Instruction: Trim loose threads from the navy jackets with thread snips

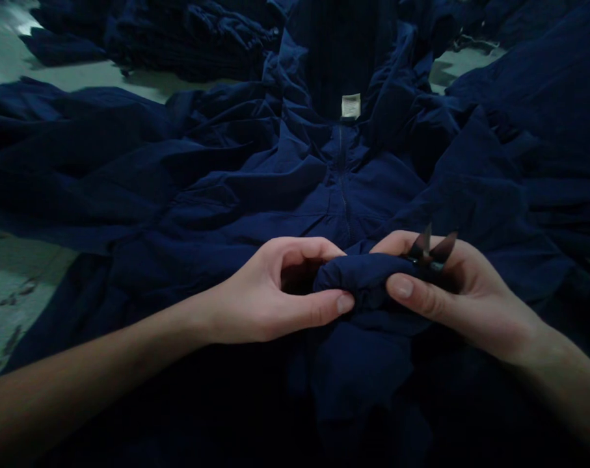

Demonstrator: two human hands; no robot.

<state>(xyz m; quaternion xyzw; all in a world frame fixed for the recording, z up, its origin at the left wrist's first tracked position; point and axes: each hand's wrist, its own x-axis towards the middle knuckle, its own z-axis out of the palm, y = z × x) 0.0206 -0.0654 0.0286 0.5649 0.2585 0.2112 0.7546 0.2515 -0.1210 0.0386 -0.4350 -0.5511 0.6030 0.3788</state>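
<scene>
A navy blue hooded jacket (295, 195) lies spread out in front of me, with a zipper (342, 169) down its middle and a white label (351, 106) at the neck. My left hand (285, 289) pinches a bunched fold of the jacket between thumb and fingers. On the other side of that fold, my right hand (451, 286) grips the fabric, thumb on top. Small thread snips (432, 250) sit in the right hand too, their two pointed blades apart and facing up and away; their handle is hidden.
Dark piled garments (187, 39) lie at the back left, and more dark cloth (543, 97) spreads at the right. A pale surface (16, 286) with dark marks shows at the left. Loose whitish threads (477, 44) are at the back right.
</scene>
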